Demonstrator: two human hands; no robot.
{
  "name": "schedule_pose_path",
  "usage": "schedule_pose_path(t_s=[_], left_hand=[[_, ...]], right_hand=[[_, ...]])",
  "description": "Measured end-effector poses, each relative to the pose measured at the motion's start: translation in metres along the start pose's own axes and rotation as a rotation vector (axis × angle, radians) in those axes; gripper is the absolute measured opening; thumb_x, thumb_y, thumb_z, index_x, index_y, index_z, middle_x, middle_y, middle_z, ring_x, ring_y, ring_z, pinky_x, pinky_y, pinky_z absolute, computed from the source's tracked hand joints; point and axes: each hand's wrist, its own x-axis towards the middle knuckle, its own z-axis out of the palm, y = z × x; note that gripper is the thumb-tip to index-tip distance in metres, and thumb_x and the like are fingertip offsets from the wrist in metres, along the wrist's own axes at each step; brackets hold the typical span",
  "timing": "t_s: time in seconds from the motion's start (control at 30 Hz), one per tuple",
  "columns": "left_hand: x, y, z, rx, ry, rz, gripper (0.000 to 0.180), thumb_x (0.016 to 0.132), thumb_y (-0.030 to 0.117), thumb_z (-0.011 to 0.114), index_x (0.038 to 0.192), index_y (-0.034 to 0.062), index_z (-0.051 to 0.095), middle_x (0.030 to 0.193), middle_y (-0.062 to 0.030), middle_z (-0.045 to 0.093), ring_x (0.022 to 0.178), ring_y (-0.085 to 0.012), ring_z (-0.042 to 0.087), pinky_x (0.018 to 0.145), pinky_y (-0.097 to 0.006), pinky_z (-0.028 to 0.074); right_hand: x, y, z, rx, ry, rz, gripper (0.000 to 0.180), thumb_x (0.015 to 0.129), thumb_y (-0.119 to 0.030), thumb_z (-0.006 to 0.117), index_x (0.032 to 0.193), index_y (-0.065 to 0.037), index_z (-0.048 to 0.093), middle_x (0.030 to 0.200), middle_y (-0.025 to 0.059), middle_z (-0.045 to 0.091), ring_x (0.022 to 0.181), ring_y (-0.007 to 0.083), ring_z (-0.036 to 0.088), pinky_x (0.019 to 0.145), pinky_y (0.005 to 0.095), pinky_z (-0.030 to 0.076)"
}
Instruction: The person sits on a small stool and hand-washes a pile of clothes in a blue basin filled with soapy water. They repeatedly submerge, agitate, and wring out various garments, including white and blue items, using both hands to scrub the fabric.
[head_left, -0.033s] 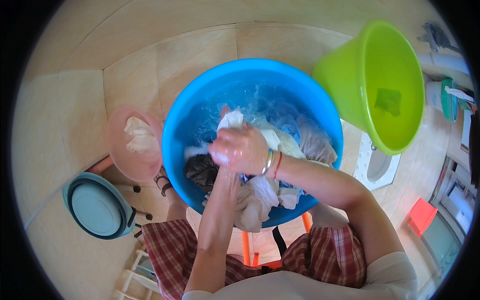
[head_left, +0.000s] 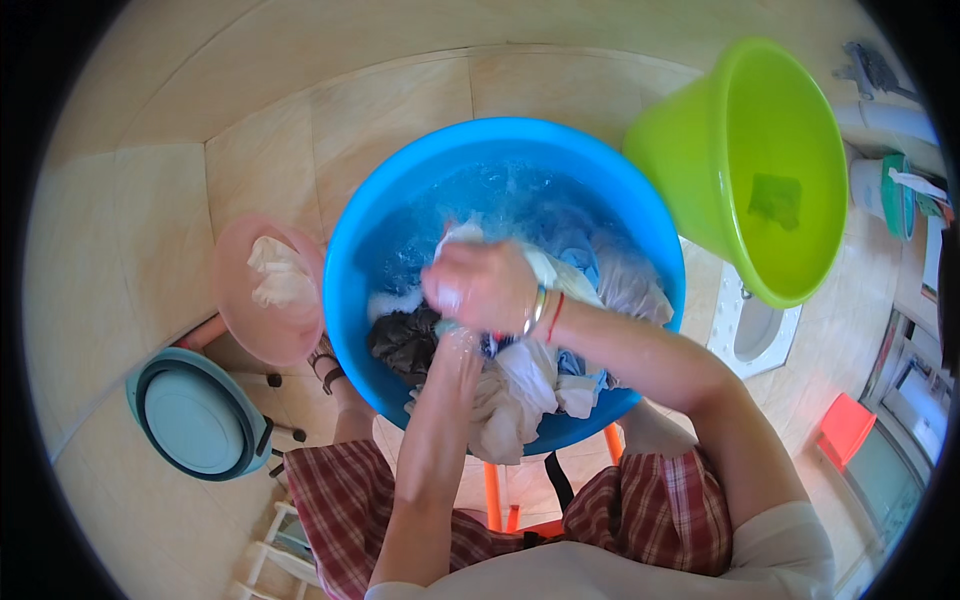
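My right hand (head_left: 484,286), wet and blurred, is closed over a bunched white cloth (head_left: 463,234) above a large blue basin (head_left: 345,230). My left hand (head_left: 456,333) is mostly hidden beneath it, with the same cloth gathered at its fingers. Suds cling to the left wrist. In the basin, foamy water (head_left: 505,185) shows on the far side. A dark garment (head_left: 403,343) lies left of my hands. White and cream clothes (head_left: 515,395) heap up on the near side, some over the rim, and light blue and pale fabric (head_left: 630,280) sits to the right.
A tall green bucket (head_left: 690,130) leans at the far right beside a white squat toilet (head_left: 757,330). At the left are a pink basin (head_left: 240,300) with white cloth and a grey-blue folding tub (head_left: 193,415). Orange stool legs (head_left: 492,495) show below the blue basin.
My right hand has shifted slightly along the cloth and left wrist, and is more blurred. The white cloth shows less between the hands.
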Motion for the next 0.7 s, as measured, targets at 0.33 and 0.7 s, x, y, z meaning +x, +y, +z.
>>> schedule_pose_path(t_s=[0.33,0.7], left_hand=[[0.052,0.021,-0.053,0.039,-0.108,0.005,0.049,0.097,0.029,0.049,0.138,0.0078,0.033,0.133,-0.0164,0.046,0.117,-0.0291,0.051,0.095,-0.044,0.046],[0.062,0.037,-0.046,-0.331,-0.491,-0.547,0.044,0.095,0.025,0.052,0.136,0.0162,0.037,0.127,-0.0088,0.051,0.111,-0.0244,0.054,0.086,-0.039,0.049]], right_hand=[[-0.030,0.120,0.032,-0.151,-0.347,0.226,0.034,0.090,-0.035,0.051,0.110,-0.008,0.054,0.108,0.0191,0.060,0.102,0.0397,0.057,0.085,0.0442,0.047],[-0.024,0.001,-0.001,0.102,-0.149,-0.015,0.020,0.079,-0.031,0.062,0.085,-0.012,0.060,0.090,0.0082,0.057,0.086,0.0259,0.061,0.067,0.0355,0.053]])
